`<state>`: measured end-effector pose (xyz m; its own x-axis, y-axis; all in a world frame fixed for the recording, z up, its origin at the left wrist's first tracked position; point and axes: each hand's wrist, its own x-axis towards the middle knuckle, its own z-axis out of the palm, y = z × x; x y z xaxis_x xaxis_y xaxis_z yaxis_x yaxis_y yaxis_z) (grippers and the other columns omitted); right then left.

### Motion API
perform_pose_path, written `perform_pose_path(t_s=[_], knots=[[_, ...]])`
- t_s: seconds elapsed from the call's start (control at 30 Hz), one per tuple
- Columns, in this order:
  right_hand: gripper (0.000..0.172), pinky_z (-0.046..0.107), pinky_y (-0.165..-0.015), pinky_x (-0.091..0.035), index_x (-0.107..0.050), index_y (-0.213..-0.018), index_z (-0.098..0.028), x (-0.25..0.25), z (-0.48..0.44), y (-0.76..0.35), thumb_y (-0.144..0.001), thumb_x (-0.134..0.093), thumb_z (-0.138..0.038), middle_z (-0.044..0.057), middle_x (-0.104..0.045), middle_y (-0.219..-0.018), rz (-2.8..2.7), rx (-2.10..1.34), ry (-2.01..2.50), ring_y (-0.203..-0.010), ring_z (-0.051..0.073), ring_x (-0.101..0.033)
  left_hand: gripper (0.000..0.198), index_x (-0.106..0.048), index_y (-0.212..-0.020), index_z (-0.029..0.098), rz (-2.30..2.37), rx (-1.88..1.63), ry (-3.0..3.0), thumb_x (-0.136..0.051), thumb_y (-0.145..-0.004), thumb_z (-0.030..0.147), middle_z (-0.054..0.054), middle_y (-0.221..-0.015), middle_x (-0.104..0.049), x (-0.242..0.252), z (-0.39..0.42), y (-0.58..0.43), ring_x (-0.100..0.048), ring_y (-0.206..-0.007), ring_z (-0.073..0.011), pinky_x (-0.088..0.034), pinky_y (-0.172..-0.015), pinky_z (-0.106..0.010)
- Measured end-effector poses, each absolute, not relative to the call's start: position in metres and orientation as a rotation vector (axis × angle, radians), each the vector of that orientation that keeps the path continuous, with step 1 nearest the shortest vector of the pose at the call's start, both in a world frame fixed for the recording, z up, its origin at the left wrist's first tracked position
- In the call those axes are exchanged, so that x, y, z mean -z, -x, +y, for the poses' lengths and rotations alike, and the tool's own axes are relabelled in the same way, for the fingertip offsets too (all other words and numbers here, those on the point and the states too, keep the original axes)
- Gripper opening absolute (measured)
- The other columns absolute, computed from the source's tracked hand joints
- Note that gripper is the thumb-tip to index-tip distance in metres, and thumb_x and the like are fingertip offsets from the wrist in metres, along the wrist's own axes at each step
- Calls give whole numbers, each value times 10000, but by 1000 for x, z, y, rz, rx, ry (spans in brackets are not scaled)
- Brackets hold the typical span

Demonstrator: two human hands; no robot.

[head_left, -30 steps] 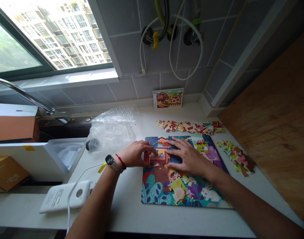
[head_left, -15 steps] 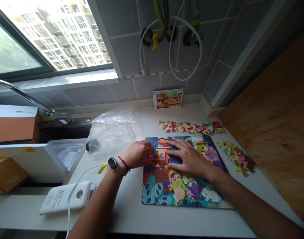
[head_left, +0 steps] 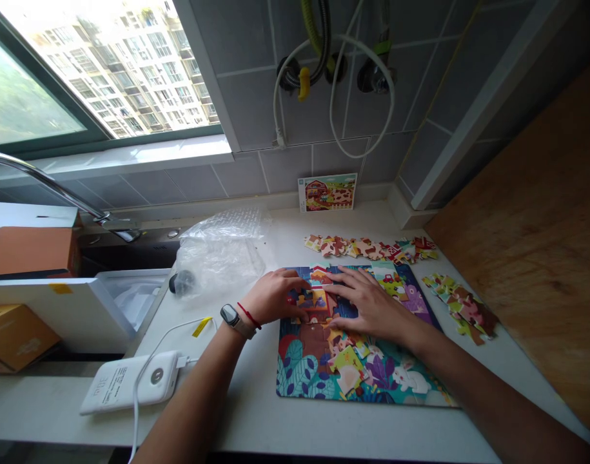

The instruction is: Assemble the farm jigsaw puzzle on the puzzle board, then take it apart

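Left grip [head_left: 276, 296]: thumb and forefinger apart, touching down at the left side of the board [head_left: 302, 370]. Can't really tell if a piece is pinched in there, the fingers cover too much.
Right grip [head_left: 372, 306]: loose, not clenched, fingers spread out over the board with the tips pointing toward the barn pieces [head_left: 318, 301].
Board: lying flat on the white surface [head_left: 285, 428], under both grips.
Barn pieces: upper left part of the board, between the two grips, partly covered by fingertips.
Loose pieces [head_left: 347, 372]: heaped on the board, on the near side of the right grip, a yellow one on top.
Piece row [head_left: 367, 248]: strung out on the surface, just past the board's far edge.
Side pile [head_left: 462, 306]: right of the board, pieces overlapping.
Card [head_left: 327, 193]: propped up against the wall [head_left: 285, 174] behind the row, farm picture showing.
Bag [head_left: 222, 241]: clear crumpled plastic, left of the board.
Power bank [head_left: 130, 383]: beside the left forearm, white cable running over it.
Left wrist: watch [head_left: 229, 314] plus a red cord [head_left: 249, 316].
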<state>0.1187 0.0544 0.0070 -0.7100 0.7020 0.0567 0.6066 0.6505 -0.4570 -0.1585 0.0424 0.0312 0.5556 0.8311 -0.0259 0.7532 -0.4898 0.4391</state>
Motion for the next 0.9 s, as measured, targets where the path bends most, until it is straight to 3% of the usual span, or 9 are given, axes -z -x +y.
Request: perform_pose_path(t_s=[0.13, 0.33, 0.53, 0.8, 0.9], knots=[[702, 686, -1228, -328, -655, -1457, -335, -10, 55, -121, -817, -883, -515, 97, -618, -1530, -2666, -623, 1099, -1491, 410, -464, 380, -778, -1128, 238, 1333, -292, -2331, -904, -830, 437, -46, -1039, -755, -29, 45, 162, -704, -973, -233, -539, -844, -321], [719, 635, -1212, -368, -670, -1445, -316, -16, 58, -126, -794, -905, -508, 103, -635, -1503, -2668, -653, 1082, -1451, 400, -501, 404, -763, -1151, 233, 1287, -307, -2301, -911, -823, 416, -47, -1049, -750, -29, 46, 166, -701, -974, -224, -536, -851, -309], [744, 575, -1158, -434, -640, -1475, -352, -20, 60, -130, -794, -898, -505, 89, -680, -1435, -2625, -683, 1056, -1349, 378, -585, 271, -762, -1139, 217, 1361, -386, -2251, -832, -910, 344, -53, -1049, -734, -25, 48, 170, -704, -936, -204, -544, -852, -304], [787, 601, -1176, -417, -635, -1477, -349, -22, 56, -135, -763, -923, -510, 98, -677, -1433, -2673, -629, 1075, -1349, 391, -584, 213, -765, -1125, 217, 1422, -383, -2326, -709, -1006, 384, -63, -1026, -731, -23, 47, 166, -687, -933, -217, -531, -846, -321], [728, 601, -1198, -413, -615, -1495, -346, -24, 58, -138, -832, -861, -520, 94, -626, -1515, -2668, -653, 1038, -1393, 381, -565, 217, -764, -1111, 207, 1434, -376, -2341, -677, -1026, 386, -68, -1023, -730, -23, 46, 165, -685, -925, -215, -533, -836, -319]])
